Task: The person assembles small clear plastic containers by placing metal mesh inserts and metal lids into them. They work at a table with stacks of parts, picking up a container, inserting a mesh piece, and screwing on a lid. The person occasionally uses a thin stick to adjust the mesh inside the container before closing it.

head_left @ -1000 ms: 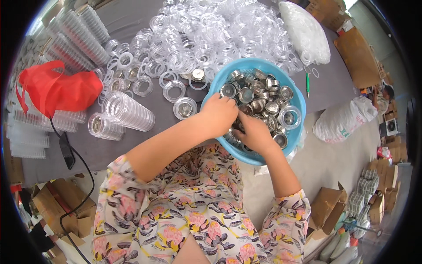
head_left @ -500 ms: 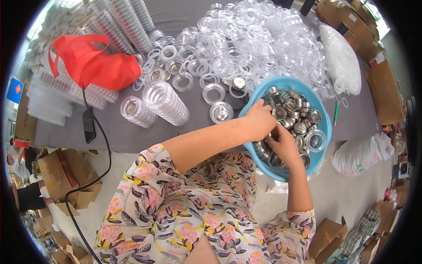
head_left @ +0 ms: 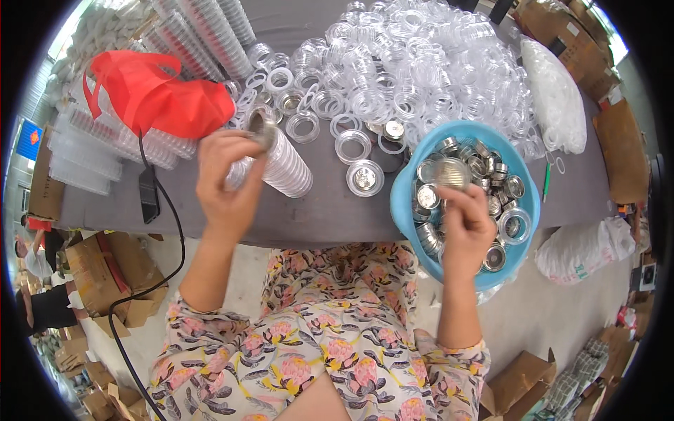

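A worker in a floral-print top sits at a grey table (head_left: 330, 210) crowded with clear plastic jar parts. The left hand (head_left: 226, 184) is raised over a lying stack of clear lids (head_left: 281, 168) and pinches a small silvery round insert (head_left: 262, 130) between thumb and fingertips, at the top end of that stack. The right hand (head_left: 465, 226) holds a second metal disc (head_left: 451, 172) upright in a closed fingertip grip, above a blue plastic basin (head_left: 523, 165) filled with more of the same shiny pieces; the basin sits at the table's near edge, partly over the worker's lap. Just left of the basin stands a clear lid already fitted with a metal liner (head_left: 365, 178), with empty clear rings (head_left: 352, 146) beside it and a large heap of them (head_left: 414, 77) further back. A red cloth bag (head_left: 158, 98) rests on long sleeves of stacked lids at the far left, and a dark cable (head_left: 168, 231) trails off the table edge. The work in hand appears to be seating liners into lids, one in each hand at the pick-and-place stage; the next move would call for lining each disc flat with a lid's mouth and pressing it home without tilting it
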Demonstrator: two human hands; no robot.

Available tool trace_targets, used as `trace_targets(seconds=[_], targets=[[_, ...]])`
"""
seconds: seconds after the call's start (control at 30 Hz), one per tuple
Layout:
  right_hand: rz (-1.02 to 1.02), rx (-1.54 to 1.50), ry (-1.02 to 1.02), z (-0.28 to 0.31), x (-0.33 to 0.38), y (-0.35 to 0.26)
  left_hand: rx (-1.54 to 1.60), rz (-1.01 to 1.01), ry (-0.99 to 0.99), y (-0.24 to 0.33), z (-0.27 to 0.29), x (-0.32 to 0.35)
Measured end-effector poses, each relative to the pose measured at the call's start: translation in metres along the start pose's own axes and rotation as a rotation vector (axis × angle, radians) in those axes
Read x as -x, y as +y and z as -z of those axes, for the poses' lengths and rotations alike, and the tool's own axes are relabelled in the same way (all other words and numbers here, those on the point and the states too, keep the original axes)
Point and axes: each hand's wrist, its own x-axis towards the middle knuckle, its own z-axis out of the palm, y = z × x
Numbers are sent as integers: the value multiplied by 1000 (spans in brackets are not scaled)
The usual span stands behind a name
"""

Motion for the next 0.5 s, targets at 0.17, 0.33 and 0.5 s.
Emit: trace_targets(seconds=[0.17,0.33,0.5], targets=[[64,-149,-381,-111,20,-14,-283,62,-378,-27,25,1],[225,17,-345,-181,16,30,-353,18,-628,-20,30,-9],[255,10,-333,-198,7,39,-321,-17,-823,-20,36,-25]])
